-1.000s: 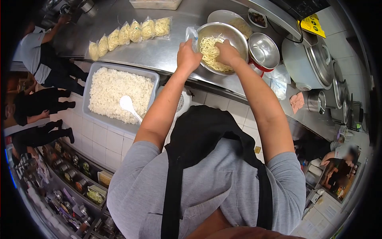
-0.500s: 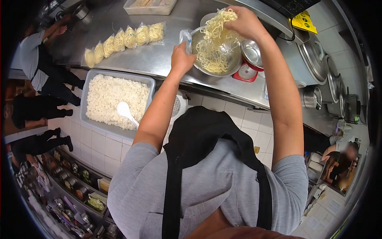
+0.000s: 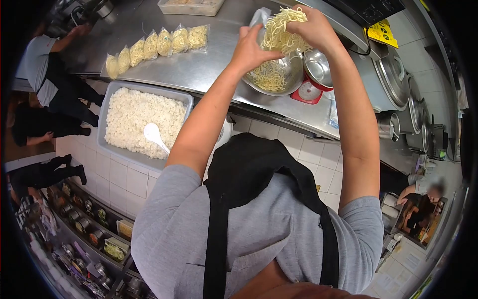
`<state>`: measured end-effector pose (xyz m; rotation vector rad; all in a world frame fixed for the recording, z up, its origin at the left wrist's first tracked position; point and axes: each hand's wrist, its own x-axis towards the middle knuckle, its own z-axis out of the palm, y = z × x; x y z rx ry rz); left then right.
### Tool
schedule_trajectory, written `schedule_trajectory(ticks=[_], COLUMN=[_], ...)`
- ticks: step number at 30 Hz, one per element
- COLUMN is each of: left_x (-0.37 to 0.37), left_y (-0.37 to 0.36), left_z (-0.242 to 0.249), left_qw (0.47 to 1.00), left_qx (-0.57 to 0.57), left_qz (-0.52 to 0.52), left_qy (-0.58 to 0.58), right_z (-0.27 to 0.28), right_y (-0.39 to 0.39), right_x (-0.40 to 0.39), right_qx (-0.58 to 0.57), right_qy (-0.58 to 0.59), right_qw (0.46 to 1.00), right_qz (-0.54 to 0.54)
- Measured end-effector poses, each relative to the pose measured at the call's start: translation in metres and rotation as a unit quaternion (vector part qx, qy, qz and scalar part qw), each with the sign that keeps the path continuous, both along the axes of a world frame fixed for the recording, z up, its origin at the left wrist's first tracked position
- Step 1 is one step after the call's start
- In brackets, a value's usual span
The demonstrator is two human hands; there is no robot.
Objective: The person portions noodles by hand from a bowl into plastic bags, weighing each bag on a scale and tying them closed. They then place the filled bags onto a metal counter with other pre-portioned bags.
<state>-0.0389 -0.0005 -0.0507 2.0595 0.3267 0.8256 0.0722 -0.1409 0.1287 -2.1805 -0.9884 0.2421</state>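
Note:
My right hand point(image 3: 318, 31) grips a hanging clump of yellow noodles point(image 3: 285, 31) above a metal bowl point(image 3: 295, 74). More loose noodles point(image 3: 269, 76) lie in the bowl. My left hand point(image 3: 250, 51) is beside the clump, its thumb and index finger apart and the thumb near the lower strands. A clear plastic bag point(image 3: 260, 17) shows just beyond its fingers and appears held there; the other fingers are partly hidden. Close to the bowl's right side stands a red scale point(image 3: 306, 93) with a metal pan point(image 3: 318, 69) on it.
Several filled noodle bags point(image 3: 164, 43) stand in a row on the steel counter point(image 3: 219, 67). Below it is a grey tub point(image 3: 190, 102) of white rice point(image 3: 142, 119) with a white scoop point(image 3: 152, 133). Large lidded pots point(image 3: 391, 74) are at right. Co-workers stand at both sides.
My left hand has moved up and right, towards the noodle clump, and its thumb and index finger have spread. The plastic bag has moved with it. My right hand still holds the noodles, slightly farther right.

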Motion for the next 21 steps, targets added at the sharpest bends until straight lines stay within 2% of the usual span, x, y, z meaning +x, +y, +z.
schedule_trajectory(ticks=[3, 5, 9, 11, 14, 17, 21], left_x=[0.021, 0.028, 0.038, 0.036, 0.033, 0.031, 0.038], left_y=[-0.004, -0.008, -0.010, -0.009, -0.012, -0.019, -0.018], left_z=[0.000, 0.001, -0.028, -0.029, -0.030, -0.015, -0.031], left_qw=[0.999, 0.991, 0.991, 0.969, 0.954, 0.936, 0.905], left_qx=[0.011, -0.024, -0.001, 0.081, 0.138, 0.113, 0.170], left_qz=[-0.031, -0.069, -0.070, -0.061, -0.073, -0.066, -0.067], left_qy=[0.024, 0.109, 0.110, 0.227, 0.258, 0.327, 0.383], right_z=[-0.002, -0.002, -0.004, 0.004, 0.012, 0.030, 0.066], right_y=[-0.002, -0.005, -0.016, -0.021, -0.028, -0.031, -0.034], right_x=[-0.001, 0.000, 0.002, 0.003, 0.008, 0.003, -0.006], right_qx=[0.023, 0.039, 0.065, 0.072, 0.067, 0.081, 0.117], right_qy=[-0.004, -0.007, -0.004, -0.007, -0.028, -0.017, 0.012], right_qw=[1.000, 0.999, 0.997, 0.997, 0.996, 0.994, 0.990], right_qz=[-0.011, -0.020, -0.043, -0.034, -0.052, -0.070, -0.083])
